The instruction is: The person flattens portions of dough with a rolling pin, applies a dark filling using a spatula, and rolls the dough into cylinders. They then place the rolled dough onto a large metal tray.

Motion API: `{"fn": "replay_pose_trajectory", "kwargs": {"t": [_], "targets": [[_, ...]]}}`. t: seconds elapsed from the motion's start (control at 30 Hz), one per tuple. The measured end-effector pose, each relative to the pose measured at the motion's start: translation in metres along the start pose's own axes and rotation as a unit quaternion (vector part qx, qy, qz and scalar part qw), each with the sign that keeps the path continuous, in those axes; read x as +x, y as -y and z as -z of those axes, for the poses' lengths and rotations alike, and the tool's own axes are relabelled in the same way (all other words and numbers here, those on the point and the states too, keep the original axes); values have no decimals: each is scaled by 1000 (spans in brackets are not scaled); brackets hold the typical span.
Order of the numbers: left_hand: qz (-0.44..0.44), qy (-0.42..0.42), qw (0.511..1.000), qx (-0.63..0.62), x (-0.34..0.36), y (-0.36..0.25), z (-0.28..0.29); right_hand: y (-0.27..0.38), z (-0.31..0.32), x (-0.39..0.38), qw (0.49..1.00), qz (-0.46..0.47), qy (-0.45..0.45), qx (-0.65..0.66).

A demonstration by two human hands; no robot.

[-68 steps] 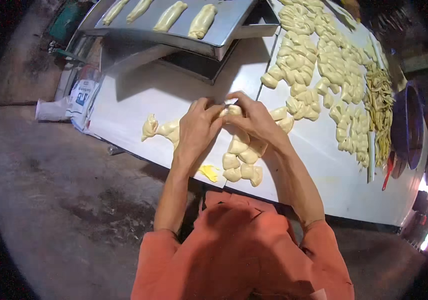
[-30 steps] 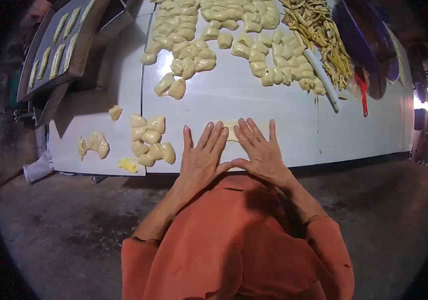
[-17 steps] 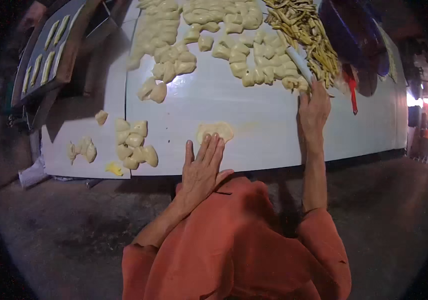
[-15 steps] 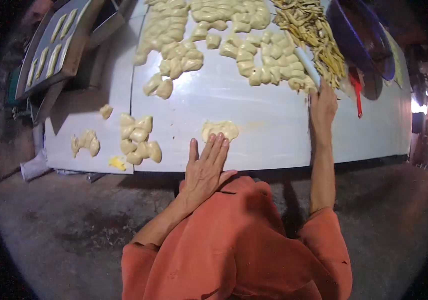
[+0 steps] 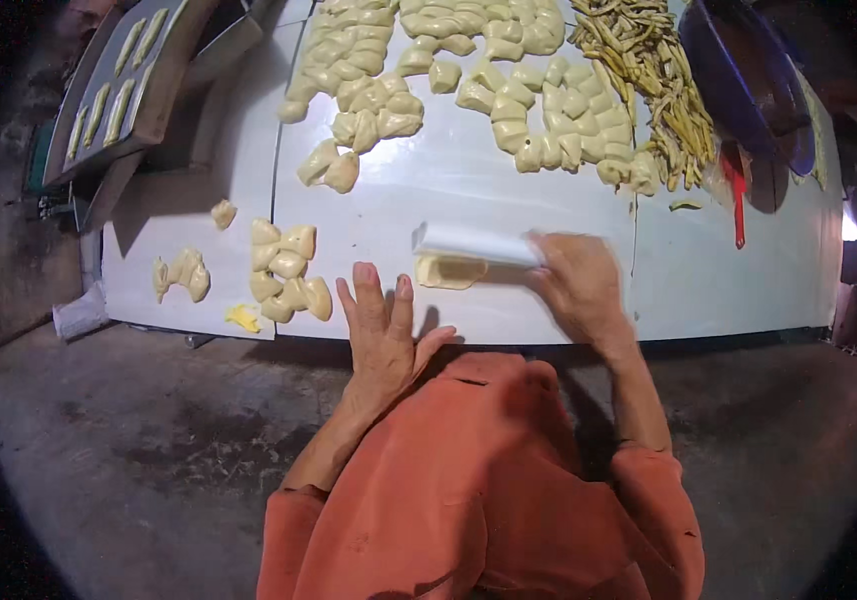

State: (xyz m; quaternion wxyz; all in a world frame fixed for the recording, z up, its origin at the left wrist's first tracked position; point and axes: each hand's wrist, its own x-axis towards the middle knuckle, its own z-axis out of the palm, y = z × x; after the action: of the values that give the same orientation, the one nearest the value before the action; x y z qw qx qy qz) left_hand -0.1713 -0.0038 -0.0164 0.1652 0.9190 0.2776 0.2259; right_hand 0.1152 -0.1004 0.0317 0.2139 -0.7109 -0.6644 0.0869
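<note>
My right hand (image 5: 581, 285) grips one end of a pale, tube-like rolling pin (image 5: 479, 244), slightly blurred by motion. The pin lies crosswise along the far edge of a flattened piece of dough (image 5: 449, 272) on the white table (image 5: 369, 215). Just left of that piece, my left hand (image 5: 381, 325) is open, fingers spread over the table near its front edge, holding nothing. Further left sit a cluster of cut dough lumps (image 5: 286, 268), a smaller group of lumps (image 5: 182, 275) and a yellow smear (image 5: 244, 318) of something soft.
Many glossy dough lumps (image 5: 564, 115) cover the table's far side. Beside them is a heap of yellow-brown strips (image 5: 674, 105). At far right stand a blue basin (image 5: 749, 90) and a red-handled tool (image 5: 738, 205). A tray (image 5: 139, 110) at left carries several long dough pieces.
My right hand has brought the rolling pin from beside the strip heap down to the flattened dough. My left hand has come off the dough and shifted left, fingers spreading.
</note>
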Motion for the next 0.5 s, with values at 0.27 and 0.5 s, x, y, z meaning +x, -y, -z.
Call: {"fn": "replay_pose_trajectory", "kwargs": {"t": [0.27,0.5], "targets": [[116,131,982,67,53,11,-4,32,-51,24,988,-44,93,-114],[140,48,983,108,151,53,-21,0,-72,104,966,-169,-29,-191]]}}
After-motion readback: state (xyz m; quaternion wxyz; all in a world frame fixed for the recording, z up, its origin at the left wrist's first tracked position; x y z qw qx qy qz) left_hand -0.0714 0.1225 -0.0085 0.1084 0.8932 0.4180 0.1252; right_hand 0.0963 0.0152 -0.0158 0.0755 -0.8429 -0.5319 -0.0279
